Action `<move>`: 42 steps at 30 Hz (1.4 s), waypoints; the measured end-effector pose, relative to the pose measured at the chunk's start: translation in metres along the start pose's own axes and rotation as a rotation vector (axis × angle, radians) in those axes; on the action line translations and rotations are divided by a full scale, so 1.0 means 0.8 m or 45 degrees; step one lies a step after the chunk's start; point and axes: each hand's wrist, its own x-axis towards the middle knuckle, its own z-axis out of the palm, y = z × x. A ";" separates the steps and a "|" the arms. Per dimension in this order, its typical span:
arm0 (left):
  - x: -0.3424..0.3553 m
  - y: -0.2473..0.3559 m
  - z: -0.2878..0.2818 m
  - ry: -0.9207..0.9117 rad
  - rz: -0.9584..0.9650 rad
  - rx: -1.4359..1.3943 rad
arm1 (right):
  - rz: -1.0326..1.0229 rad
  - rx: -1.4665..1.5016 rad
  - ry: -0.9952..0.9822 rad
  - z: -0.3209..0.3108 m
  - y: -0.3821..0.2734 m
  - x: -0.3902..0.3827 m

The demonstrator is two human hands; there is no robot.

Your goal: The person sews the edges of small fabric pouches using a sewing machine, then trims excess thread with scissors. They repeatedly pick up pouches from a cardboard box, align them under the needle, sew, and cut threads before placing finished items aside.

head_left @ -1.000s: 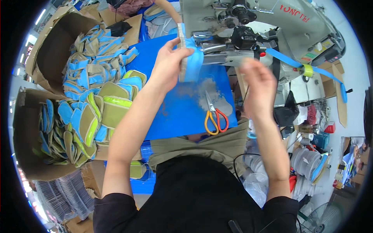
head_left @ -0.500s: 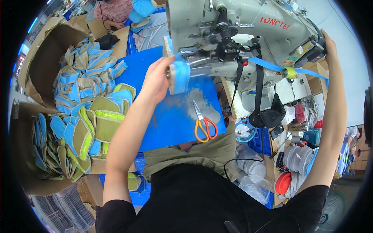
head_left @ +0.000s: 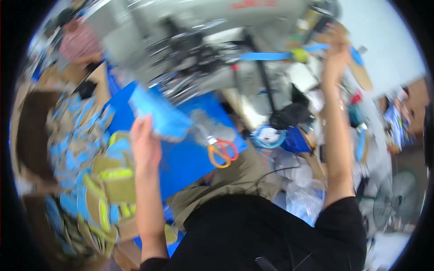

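My left hand (head_left: 145, 142) is closed on the edge of a light-blue fabric piece (head_left: 160, 113), pinched between thumb and fingers over the blue table. The piece lies just in front of the sewing machine's needle area, which is smeared by motion. My right hand (head_left: 335, 58) is raised at the machine's right end, beside a blue tape (head_left: 266, 56) that runs over a yellow-green roller (head_left: 299, 55). Blur hides its fingers and whatever they touch. A pair of scissors (head_left: 221, 153) with orange and red handles rests on the table.
The sewing machine (head_left: 190, 27) spans the top. Cardboard boxes of blue-and-tan fabric parts (head_left: 74, 131) and olive, lime-edged pieces (head_left: 108, 185) stand at left. Another person (head_left: 81, 40) sits at upper left. Plastic bags (head_left: 305, 198) and a fan (head_left: 395, 198) are at right.
My left hand has drawn the fabric piece left and nearer, away from the needle area. My right hand has shifted left in view. The whole view has turned and blurred.
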 end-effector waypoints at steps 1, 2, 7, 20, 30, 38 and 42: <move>-0.011 -0.003 -0.016 0.032 -0.006 -0.032 | 0.000 0.047 -0.101 0.004 -0.045 -0.085; -0.021 -0.008 -0.030 -0.030 -0.012 -0.028 | 0.013 0.079 -0.271 0.003 -0.078 -0.165; -0.051 -0.033 -0.060 0.059 -0.139 -0.012 | -0.044 0.127 -1.225 -0.007 -0.114 -0.399; -0.055 -0.029 -0.034 0.326 0.237 0.360 | 0.934 0.397 -1.848 0.041 -0.102 -0.413; -0.060 -0.023 -0.009 0.314 0.293 0.477 | 0.386 0.433 -1.676 0.088 -0.220 -0.347; -0.092 0.001 0.003 0.133 0.692 1.585 | 0.374 -0.086 -1.671 0.070 -0.159 -0.389; -0.115 -0.059 -0.032 -0.449 0.336 2.001 | 0.317 -0.224 -1.606 0.063 -0.106 -0.431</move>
